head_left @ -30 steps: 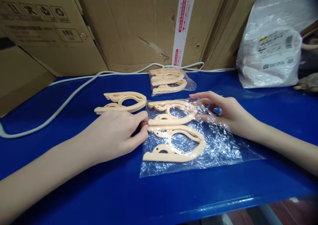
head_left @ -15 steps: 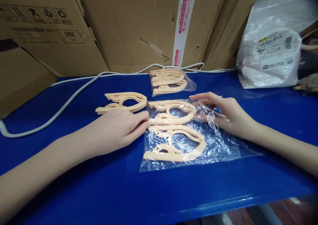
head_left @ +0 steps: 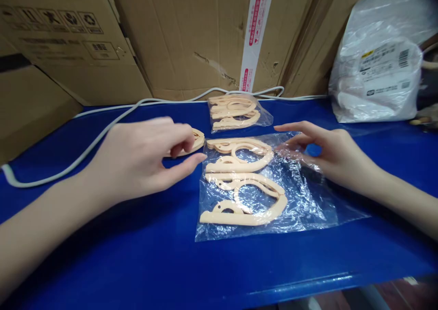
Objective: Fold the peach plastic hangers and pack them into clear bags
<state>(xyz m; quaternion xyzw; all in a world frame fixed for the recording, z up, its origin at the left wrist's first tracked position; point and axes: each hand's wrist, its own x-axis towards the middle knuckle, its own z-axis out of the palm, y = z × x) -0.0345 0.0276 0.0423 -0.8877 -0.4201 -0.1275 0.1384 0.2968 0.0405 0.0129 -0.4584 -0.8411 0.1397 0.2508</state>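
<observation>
Two beige folding hangers point(head_left: 270, 212) lie one above the other in a flat clear plastic bag point(head_left: 308, 214) in the middle of the blue tabletop. At the bag's upper right, my right hand point(head_left: 325, 148) has its thumb and a finger closed on the film, index finger stretched out above. To the left, my left hand point(head_left: 147, 152) is open and holds nothing, thumb apart from the curled fingers, its thumb tip just beside the bag's left edge. Behind it lies a loose folding hanger point(head_left: 197, 141), mostly hidden by the hand.
Farther back lies another clear bag of folding hangers point(head_left: 236, 113). A white cable point(head_left: 140, 102) runs along the rear and curves down at left. Cardboard boxes point(head_left: 191, 36) wall off the back and left. A white plastic package point(head_left: 376, 81) stands at the back right.
My left hand has let go of the bag's left edge, moved up and left over the loose hanger, and opened. My right hand has shifted slightly right within the view, still at the bag.
</observation>
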